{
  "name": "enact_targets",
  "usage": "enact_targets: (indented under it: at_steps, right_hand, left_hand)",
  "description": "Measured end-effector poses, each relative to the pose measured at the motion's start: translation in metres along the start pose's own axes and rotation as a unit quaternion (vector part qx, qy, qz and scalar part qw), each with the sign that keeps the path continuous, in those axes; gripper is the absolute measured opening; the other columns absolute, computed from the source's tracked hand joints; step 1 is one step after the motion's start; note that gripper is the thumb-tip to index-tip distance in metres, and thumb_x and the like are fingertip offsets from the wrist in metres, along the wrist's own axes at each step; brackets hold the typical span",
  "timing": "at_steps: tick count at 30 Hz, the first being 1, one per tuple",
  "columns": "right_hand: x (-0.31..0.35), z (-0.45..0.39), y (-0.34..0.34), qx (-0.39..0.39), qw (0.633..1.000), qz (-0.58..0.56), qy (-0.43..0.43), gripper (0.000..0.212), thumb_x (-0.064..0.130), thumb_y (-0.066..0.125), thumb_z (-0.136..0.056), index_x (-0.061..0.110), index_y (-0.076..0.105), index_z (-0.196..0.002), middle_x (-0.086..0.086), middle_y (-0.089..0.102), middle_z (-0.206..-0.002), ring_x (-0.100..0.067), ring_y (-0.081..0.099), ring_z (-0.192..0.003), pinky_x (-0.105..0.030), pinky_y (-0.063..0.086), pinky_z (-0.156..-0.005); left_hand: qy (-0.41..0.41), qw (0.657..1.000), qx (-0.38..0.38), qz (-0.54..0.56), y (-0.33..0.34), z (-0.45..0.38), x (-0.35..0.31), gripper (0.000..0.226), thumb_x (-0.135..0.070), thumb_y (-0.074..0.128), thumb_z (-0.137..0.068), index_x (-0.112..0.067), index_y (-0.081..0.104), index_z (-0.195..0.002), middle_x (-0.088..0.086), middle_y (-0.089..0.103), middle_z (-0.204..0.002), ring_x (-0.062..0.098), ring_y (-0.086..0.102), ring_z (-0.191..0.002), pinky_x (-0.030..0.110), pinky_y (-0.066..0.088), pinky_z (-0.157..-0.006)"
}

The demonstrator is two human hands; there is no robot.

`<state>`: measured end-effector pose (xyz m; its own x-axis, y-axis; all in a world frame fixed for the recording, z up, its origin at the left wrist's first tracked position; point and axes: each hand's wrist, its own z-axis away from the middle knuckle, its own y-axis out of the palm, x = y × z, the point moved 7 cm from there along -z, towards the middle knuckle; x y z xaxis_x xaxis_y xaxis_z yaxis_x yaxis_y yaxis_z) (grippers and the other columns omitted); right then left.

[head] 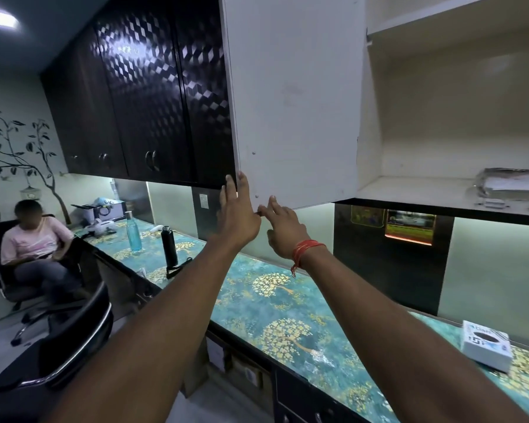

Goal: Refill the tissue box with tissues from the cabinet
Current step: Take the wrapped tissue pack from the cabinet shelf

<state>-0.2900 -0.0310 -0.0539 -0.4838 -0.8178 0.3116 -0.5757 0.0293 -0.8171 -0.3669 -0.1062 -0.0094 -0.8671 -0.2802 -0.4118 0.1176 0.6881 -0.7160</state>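
Tissues (515, 186) cropped right, hands (258, 222) fingertips hidden

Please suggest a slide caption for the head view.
Both bare hands, left hand and right hand, hold the open white cabinet door.

A seated person (34, 248) in a pink top occupies an office chair (0, 270) at the left edge of the frame. On the teal floral countertop (257, 303), left of centre, a clear blue water bottle (133, 232) stands near a black flask (169, 245). A tree mural (16, 148) covers the left wall. A calendar picture (409, 225) hangs right of centre.
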Motion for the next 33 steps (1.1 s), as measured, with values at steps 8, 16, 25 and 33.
enact_targets:
  at_steps: [8, 16, 25, 33]
  right_hand:
    - [-0.046, 0.052, -0.093, -0.183, 0.977, -0.091, 0.061, 0.056, 0.009, 0.049, -0.094, 0.016, 0.034, -0.147, -0.007, 0.043, -0.149, -0.026, 0.038, -0.137, -0.037, 0.032, -0.113]
    - [-0.114, 0.147, -0.222, -0.320, 0.934, -0.031, 0.156, 0.059, 0.007, 0.048, -0.090, 0.011, 0.032, -0.147, -0.012, 0.043, -0.146, -0.029, 0.039, -0.133, -0.038, 0.033, -0.110]
    - [-0.180, 0.292, -0.354, -0.438, 0.839, 0.102, 0.307, 0.061, 0.005, 0.046, -0.087, 0.006, 0.030, -0.145, -0.015, 0.037, -0.147, -0.033, 0.032, -0.135, -0.039, 0.028, -0.111]
    - [-0.181, 0.351, -0.388, -0.483, 0.809, 0.108, 0.319, 0.057, -0.001, 0.039, -0.093, 0.007, 0.026, -0.148, -0.012, 0.028, -0.153, -0.028, 0.036, -0.136, -0.034, 0.033, -0.110]
  left_hand:
    - [0.000, 0.977, -0.215, 0.006, -0.018, 0.028, -0.066, 0.069, -0.004, 0.054, -0.084, -0.007, 0.033, -0.150, 0.021, 0.001, -0.165, 0.037, -0.001, -0.153, 0.049, 0.012, -0.124]
    - [0.134, 0.941, 0.039, 0.309, 0.039, 0.060, -0.239, 0.061, 0.000, 0.047, -0.092, -0.014, 0.036, -0.150, 0.005, 0.034, -0.159, 0.024, 0.023, -0.150, 0.036, 0.024, -0.121]
    - [0.213, 0.810, 0.243, 0.490, 0.078, 0.141, -0.426, 0.055, 0.008, 0.043, -0.093, -0.010, 0.046, -0.144, 0.007, 0.049, -0.148, 0.021, 0.044, -0.137, 0.029, 0.037, -0.109]
    - [0.246, 0.731, 0.317, 0.552, 0.094, 0.191, -0.496, 0.057, 0.017, 0.042, -0.085, -0.003, 0.054, -0.137, 0.013, 0.059, -0.137, 0.023, 0.054, -0.128, 0.042, 0.043, -0.111]
